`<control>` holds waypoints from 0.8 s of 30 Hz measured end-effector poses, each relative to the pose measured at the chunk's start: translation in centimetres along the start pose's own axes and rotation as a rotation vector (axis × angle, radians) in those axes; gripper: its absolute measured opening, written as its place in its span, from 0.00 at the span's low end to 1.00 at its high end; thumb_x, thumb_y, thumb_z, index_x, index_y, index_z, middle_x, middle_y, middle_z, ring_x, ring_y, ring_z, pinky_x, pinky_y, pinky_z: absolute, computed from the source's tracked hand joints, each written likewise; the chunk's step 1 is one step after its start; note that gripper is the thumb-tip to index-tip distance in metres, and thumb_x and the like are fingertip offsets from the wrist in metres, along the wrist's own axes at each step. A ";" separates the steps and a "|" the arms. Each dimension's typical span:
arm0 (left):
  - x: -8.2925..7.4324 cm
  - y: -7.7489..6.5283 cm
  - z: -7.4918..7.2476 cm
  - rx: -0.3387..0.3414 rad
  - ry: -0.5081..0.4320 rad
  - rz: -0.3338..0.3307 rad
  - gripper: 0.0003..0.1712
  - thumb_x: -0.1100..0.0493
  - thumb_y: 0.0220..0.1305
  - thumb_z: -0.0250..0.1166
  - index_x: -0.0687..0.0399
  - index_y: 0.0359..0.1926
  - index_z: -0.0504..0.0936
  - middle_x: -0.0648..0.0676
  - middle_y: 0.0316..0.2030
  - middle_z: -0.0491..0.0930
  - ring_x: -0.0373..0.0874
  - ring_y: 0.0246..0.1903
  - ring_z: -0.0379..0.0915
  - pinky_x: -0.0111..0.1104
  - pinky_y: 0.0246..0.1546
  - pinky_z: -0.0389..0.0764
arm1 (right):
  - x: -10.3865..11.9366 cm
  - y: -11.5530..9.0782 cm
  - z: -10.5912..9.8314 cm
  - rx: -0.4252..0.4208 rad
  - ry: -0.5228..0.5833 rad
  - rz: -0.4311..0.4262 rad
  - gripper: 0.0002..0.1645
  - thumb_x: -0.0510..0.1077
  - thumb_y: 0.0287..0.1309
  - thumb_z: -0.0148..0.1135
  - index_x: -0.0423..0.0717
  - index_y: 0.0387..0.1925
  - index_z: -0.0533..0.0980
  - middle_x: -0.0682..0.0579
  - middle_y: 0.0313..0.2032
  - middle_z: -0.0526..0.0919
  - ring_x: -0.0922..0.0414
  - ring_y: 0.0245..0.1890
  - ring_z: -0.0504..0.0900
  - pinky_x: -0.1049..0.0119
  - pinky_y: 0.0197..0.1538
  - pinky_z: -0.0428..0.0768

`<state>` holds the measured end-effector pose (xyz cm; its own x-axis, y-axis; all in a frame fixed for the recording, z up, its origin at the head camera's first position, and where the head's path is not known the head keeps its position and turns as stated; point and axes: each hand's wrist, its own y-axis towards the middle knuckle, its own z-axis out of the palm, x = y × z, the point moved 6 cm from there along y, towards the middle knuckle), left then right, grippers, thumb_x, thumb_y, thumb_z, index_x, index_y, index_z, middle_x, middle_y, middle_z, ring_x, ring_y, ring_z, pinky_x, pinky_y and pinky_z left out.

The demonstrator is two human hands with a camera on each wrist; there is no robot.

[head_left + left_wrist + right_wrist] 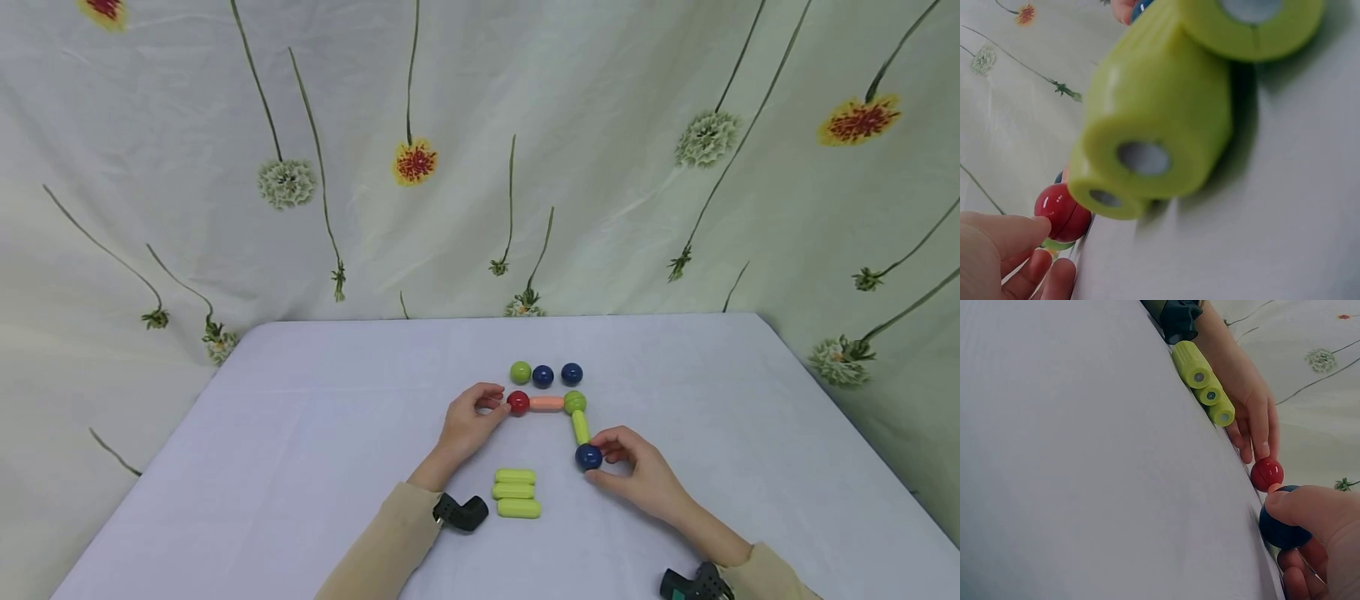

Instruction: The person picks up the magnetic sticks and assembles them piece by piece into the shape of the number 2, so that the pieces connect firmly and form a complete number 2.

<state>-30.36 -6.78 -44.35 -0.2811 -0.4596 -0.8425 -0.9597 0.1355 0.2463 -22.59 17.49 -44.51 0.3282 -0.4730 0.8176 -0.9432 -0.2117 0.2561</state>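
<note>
Near the middle of the table, a red ball (pixel 518 403), an orange stick (pixel 547 403), a green ball (pixel 575 402), a yellow-green stick (pixel 581 427) and a dark blue ball (pixel 588 457) join into a bent chain. My right hand (pixel 641 475) pinches the blue ball at the near end between thumb and forefinger. At the chain's left end, my left hand (pixel 468 425) touches the red ball (pixel 1063 212) with the thumb tip. Its other fingers are loosely bent beside the ball, apart from it in the left wrist view.
Three loose yellow-green sticks (pixel 516 492) lie side by side between the forearms; their ends show metal discs in the wrist views. Behind the chain sit a loose green ball (pixel 521 372) and two dark blue balls (pixel 543 377). A flowered curtain (pixel 600 208) hangs behind the white-covered table (pixel 300 467).
</note>
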 end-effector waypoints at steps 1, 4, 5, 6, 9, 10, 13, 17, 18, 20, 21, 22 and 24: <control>0.0 0.0 -0.1 -0.016 -0.001 0.000 0.15 0.59 0.58 0.67 0.57 0.46 0.80 0.51 0.39 0.80 0.43 0.39 0.75 0.32 0.39 0.77 | 0.0 0.0 0.0 0.001 0.001 0.004 0.22 0.39 0.42 0.75 0.46 0.41 0.76 0.56 0.39 0.79 0.61 0.37 0.76 0.68 0.42 0.77; -0.1 -0.2 -0.2 -0.035 -0.003 -0.017 0.12 0.59 0.58 0.67 0.56 0.43 0.81 0.50 0.36 0.80 0.42 0.37 0.75 0.33 0.39 0.77 | -0.2 0.0 0.1 0.003 0.001 0.015 0.22 0.40 0.42 0.75 0.47 0.42 0.76 0.56 0.39 0.79 0.61 0.37 0.76 0.68 0.42 0.77; -0.2 -0.3 -0.2 -0.035 -0.004 -0.022 0.11 0.58 0.58 0.67 0.55 0.42 0.81 0.50 0.35 0.80 0.42 0.37 0.74 0.33 0.39 0.77 | -0.2 0.0 0.1 0.003 0.001 0.019 0.22 0.40 0.43 0.75 0.47 0.42 0.76 0.56 0.39 0.79 0.61 0.37 0.76 0.68 0.42 0.77; -0.2 -0.4 -0.2 -0.035 -0.007 -0.022 0.11 0.58 0.58 0.67 0.55 0.42 0.81 0.50 0.35 0.80 0.42 0.37 0.74 0.32 0.38 0.76 | -0.2 0.0 0.1 0.004 0.001 0.022 0.22 0.41 0.43 0.75 0.47 0.42 0.76 0.56 0.39 0.79 0.61 0.37 0.76 0.68 0.42 0.77; -0.5 -0.8 -0.2 -0.037 -0.015 -0.006 0.09 0.58 0.59 0.66 0.56 0.40 0.81 0.49 0.33 0.79 0.41 0.35 0.73 0.31 0.36 0.76 | -0.3 0.0 0.1 0.004 -0.002 0.031 0.22 0.41 0.43 0.75 0.47 0.42 0.76 0.56 0.39 0.79 0.60 0.37 0.76 0.68 0.42 0.77; -0.6 -0.9 -0.2 -0.039 -0.017 0.006 0.08 0.59 0.59 0.66 0.56 0.39 0.81 0.49 0.32 0.79 0.41 0.34 0.72 0.30 0.36 0.76 | -0.3 0.0 0.1 0.003 -0.003 0.033 0.22 0.41 0.43 0.75 0.47 0.42 0.76 0.56 0.39 0.79 0.60 0.37 0.76 0.68 0.42 0.77; -1.1 -1.4 -0.2 -0.041 -0.008 0.043 0.06 0.60 0.60 0.65 0.56 0.38 0.82 0.49 0.30 0.78 0.41 0.32 0.71 0.28 0.33 0.75 | -0.4 0.1 0.2 0.002 -0.009 0.037 0.22 0.41 0.43 0.75 0.47 0.42 0.76 0.56 0.40 0.79 0.60 0.37 0.76 0.68 0.42 0.77; -1.3 -1.9 0.0 -0.025 0.006 0.082 0.04 0.61 0.60 0.65 0.54 0.36 0.83 0.46 0.28 0.77 0.40 0.29 0.70 0.27 0.30 0.73 | -0.4 0.1 0.1 -0.001 -0.011 0.033 0.22 0.40 0.43 0.75 0.47 0.42 0.76 0.56 0.40 0.79 0.60 0.37 0.76 0.68 0.42 0.77; -1.4 -2.1 0.0 -0.018 0.007 0.092 0.04 0.61 0.59 0.65 0.54 0.36 0.83 0.46 0.27 0.77 0.39 0.28 0.69 0.27 0.29 0.73 | -0.4 0.1 0.1 -0.001 -0.011 0.032 0.22 0.40 0.43 0.75 0.47 0.42 0.76 0.56 0.40 0.79 0.60 0.37 0.76 0.68 0.42 0.77; -1.4 -2.4 0.2 0.000 0.011 0.114 0.03 0.61 0.59 0.65 0.52 0.35 0.83 0.44 0.26 0.76 0.38 0.26 0.68 0.27 0.28 0.72 | -0.4 0.1 0.1 -0.003 -0.011 0.026 0.22 0.40 0.43 0.74 0.47 0.42 0.76 0.56 0.40 0.79 0.60 0.36 0.76 0.68 0.42 0.77; -1.4 -2.7 0.3 0.011 0.012 0.128 0.03 0.61 0.59 0.66 0.51 0.35 0.83 0.44 0.26 0.76 0.38 0.26 0.68 0.27 0.27 0.72 | -0.4 0.1 0.1 -0.004 -0.012 0.024 0.22 0.40 0.43 0.74 0.48 0.42 0.76 0.56 0.40 0.79 0.60 0.36 0.76 0.68 0.42 0.77; -1.4 -2.9 0.5 0.022 0.013 0.138 0.03 0.60 0.59 0.66 0.51 0.35 0.83 0.43 0.26 0.76 0.37 0.25 0.68 0.27 0.27 0.72 | -0.4 0.1 0.1 -0.005 -0.013 0.022 0.22 0.40 0.43 0.74 0.48 0.42 0.76 0.56 0.40 0.79 0.61 0.36 0.76 0.68 0.41 0.77; -1.6 -3.3 0.7 0.054 0.012 0.161 0.03 0.60 0.59 0.66 0.50 0.35 0.84 0.42 0.26 0.76 0.37 0.25 0.68 0.27 0.27 0.72 | -0.4 0.1 0.1 -0.007 -0.017 0.020 0.22 0.40 0.44 0.74 0.48 0.42 0.76 0.56 0.39 0.79 0.61 0.36 0.76 0.68 0.41 0.77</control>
<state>-26.73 -5.90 -44.18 -0.4313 -0.4382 -0.7886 -0.9010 0.2548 0.3512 -22.81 17.62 -44.87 0.3103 -0.4912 0.8139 -0.9498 -0.1964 0.2436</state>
